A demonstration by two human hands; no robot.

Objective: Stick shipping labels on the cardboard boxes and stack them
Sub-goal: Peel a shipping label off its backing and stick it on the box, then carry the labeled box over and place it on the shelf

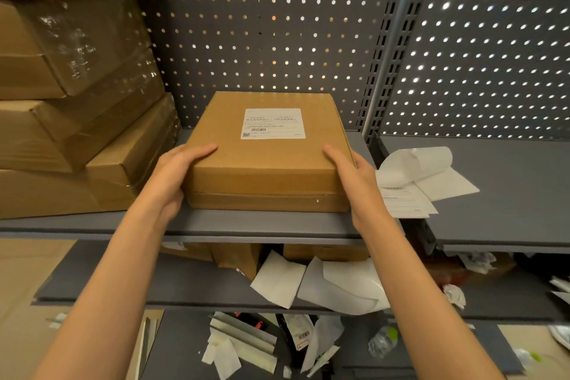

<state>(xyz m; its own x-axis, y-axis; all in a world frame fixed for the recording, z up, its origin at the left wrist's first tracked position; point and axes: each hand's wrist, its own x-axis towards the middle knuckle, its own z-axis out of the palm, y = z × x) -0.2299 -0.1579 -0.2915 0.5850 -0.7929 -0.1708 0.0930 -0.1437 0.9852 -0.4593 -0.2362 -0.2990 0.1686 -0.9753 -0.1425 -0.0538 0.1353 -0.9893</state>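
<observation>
A flat brown cardboard box [262, 157] lies on the grey shelf [246, 225] in the middle of the view. A white shipping label [273, 123] with a barcode is stuck on its top, toward the far side. The box rests on a second, thinner cardboard box [265, 202] of the same footprint. My left hand [175, 176] grips the near left corner, thumb on top. My right hand [354, 176] grips the near right corner, thumb on top as well.
Large plastic-wrapped cartons [77, 102] are stacked on the shelf at the left. White label sheets and backing paper [413, 182] lie at the right. More loose paper [333, 284] and boxes sit on the lower shelf. A grey pegboard wall [277, 40] closes the back.
</observation>
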